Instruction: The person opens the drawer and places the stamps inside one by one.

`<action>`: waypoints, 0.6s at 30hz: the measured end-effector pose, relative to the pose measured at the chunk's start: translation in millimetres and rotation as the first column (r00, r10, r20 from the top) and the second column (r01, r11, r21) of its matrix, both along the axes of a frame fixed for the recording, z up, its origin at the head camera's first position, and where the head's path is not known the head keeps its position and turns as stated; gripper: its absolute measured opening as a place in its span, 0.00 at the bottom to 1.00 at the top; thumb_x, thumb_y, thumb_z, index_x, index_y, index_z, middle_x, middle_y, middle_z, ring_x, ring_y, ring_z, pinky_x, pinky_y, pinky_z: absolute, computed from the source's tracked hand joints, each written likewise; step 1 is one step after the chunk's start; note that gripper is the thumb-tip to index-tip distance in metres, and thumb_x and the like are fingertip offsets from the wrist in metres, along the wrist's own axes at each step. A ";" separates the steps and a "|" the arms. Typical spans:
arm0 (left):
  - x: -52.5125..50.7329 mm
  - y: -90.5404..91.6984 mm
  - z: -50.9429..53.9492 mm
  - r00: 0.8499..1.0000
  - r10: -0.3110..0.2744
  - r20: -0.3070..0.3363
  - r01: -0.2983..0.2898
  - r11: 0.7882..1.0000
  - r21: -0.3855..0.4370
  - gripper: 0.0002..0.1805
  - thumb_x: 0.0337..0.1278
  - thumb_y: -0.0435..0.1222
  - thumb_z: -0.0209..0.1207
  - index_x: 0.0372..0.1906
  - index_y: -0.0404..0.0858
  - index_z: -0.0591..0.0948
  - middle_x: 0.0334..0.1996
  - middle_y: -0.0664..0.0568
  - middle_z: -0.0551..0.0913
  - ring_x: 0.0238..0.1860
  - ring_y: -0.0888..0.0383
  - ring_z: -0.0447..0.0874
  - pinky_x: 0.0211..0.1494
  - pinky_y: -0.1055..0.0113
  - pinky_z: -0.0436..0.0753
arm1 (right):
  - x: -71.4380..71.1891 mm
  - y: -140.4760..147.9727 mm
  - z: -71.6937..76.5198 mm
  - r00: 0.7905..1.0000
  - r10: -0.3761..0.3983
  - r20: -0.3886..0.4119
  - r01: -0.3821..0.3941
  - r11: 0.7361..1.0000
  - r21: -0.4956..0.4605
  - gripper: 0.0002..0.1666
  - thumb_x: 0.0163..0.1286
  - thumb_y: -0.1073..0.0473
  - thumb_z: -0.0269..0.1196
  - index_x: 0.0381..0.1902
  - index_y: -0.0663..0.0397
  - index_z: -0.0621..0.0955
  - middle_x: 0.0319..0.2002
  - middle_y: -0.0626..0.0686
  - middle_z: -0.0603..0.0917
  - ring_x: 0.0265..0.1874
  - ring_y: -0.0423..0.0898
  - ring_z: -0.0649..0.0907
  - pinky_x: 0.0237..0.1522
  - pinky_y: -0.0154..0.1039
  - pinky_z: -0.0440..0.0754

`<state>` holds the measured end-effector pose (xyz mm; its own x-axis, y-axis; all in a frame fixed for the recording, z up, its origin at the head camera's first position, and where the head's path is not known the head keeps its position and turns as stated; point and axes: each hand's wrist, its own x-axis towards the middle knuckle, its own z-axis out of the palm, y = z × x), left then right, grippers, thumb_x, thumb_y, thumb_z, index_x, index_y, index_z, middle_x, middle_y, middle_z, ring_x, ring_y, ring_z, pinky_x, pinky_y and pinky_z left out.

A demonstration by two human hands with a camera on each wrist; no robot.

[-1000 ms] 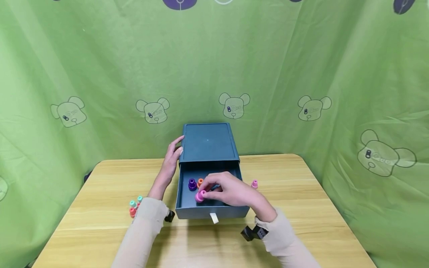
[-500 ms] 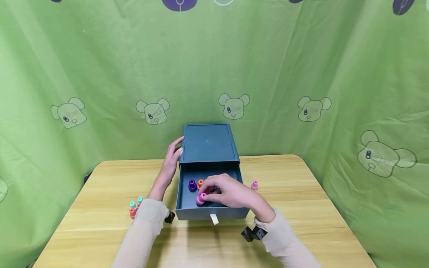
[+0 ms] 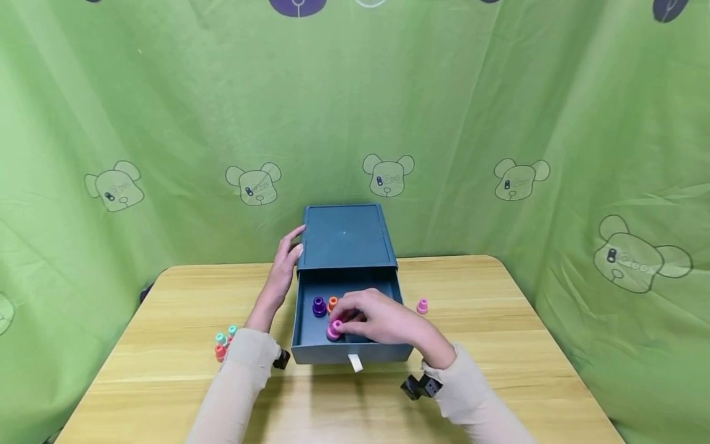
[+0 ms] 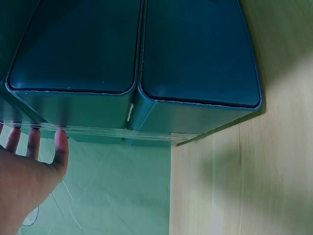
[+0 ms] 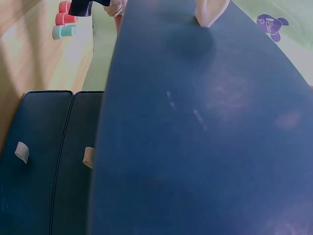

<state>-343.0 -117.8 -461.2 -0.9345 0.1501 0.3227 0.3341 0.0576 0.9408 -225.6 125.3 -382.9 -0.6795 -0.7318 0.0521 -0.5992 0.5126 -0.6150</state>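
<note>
In the head view, a dark blue drawer cabinet has its top drawer pulled out. My left hand rests against the cabinet's left side, and the left wrist view shows those fingertips touching it. Over the drawer, my right hand pinches a pink peg that stands near the drawer's front. Behind it inside are a purple peg and an orange peg, the latter partly covered by my right fingers. The drawer front hides most of that hand in the right wrist view.
Another pink peg stands on the wooden table, right of the drawer. Several teal and red pegs are grouped beside my left sleeve. Two closed drawers with pull tabs lie below the top one. A green curtain surrounds the table.
The pink peg in my right hand has shifted slightly right and down within the drawer and now looks more upright. My left hand has stayed in place.
</note>
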 end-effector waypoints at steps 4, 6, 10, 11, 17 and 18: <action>0.3 -0.5 1.0 1.000 -0.007 0.021 0.007 1.000 -0.001 0.29 0.80 0.48 0.44 0.80 0.52 0.62 0.79 0.45 0.56 0.76 0.42 0.59 0.76 0.39 0.60 | 0.8 -0.1 0.5 1.000 0.003 -0.008 -0.003 1.000 0.008 0.10 0.73 0.59 0.67 0.50 0.49 0.88 0.44 0.43 0.87 0.42 0.35 0.84 0.49 0.31 0.83; 2.3 -0.5 3.5 0.999 -0.014 0.032 0.014 1.000 -0.001 0.30 0.80 0.46 0.43 0.81 0.49 0.61 0.80 0.43 0.54 0.77 0.40 0.58 0.77 0.39 0.60 | 0.9 0.0 0.5 1.000 0.004 -0.012 -0.004 1.000 0.011 0.11 0.74 0.59 0.66 0.51 0.50 0.88 0.44 0.43 0.87 0.42 0.35 0.84 0.49 0.31 0.83; 13.3 0.6 17.4 0.999 -0.029 0.043 0.029 1.000 0.000 0.30 0.80 0.44 0.43 0.81 0.45 0.60 0.79 0.40 0.54 0.76 0.39 0.59 0.76 0.41 0.61 | 0.6 0.4 0.2 1.000 0.004 -0.019 -0.004 1.000 0.012 0.11 0.74 0.59 0.66 0.51 0.51 0.87 0.44 0.43 0.87 0.42 0.35 0.84 0.49 0.31 0.83; 16.4 1.1 21.3 0.999 -0.032 0.044 0.032 0.999 0.002 0.31 0.80 0.44 0.43 0.81 0.44 0.60 0.79 0.40 0.54 0.76 0.39 0.59 0.76 0.41 0.61 | 0.5 0.5 0.4 1.000 0.004 -0.020 -0.003 1.000 0.010 0.11 0.74 0.59 0.66 0.52 0.51 0.87 0.44 0.43 0.88 0.42 0.35 0.84 0.49 0.31 0.83; 23.2 2.9 29.9 0.998 -0.040 0.046 0.040 0.999 0.013 0.31 0.79 0.43 0.44 0.81 0.43 0.60 0.79 0.40 0.54 0.76 0.39 0.59 0.76 0.41 0.61 | 0.4 0.9 1.6 1.000 0.006 -0.022 -0.006 1.000 -0.007 0.12 0.74 0.60 0.66 0.52 0.52 0.87 0.45 0.44 0.88 0.43 0.36 0.85 0.49 0.31 0.84; 23.2 3.0 29.7 0.998 -0.040 0.047 0.039 0.999 0.013 0.31 0.79 0.43 0.44 0.81 0.43 0.60 0.79 0.39 0.54 0.76 0.39 0.59 0.76 0.41 0.61 | 0.5 1.2 1.8 1.000 0.007 -0.021 -0.007 1.000 -0.011 0.12 0.74 0.60 0.66 0.53 0.53 0.87 0.45 0.44 0.88 0.43 0.37 0.85 0.49 0.31 0.84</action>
<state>-319.9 -114.8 -431.5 -0.9421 0.1836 0.2806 0.2913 0.0335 0.9561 -225.2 126.5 -381.2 -0.6731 -0.7358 0.0742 -0.6154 0.5016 -0.6080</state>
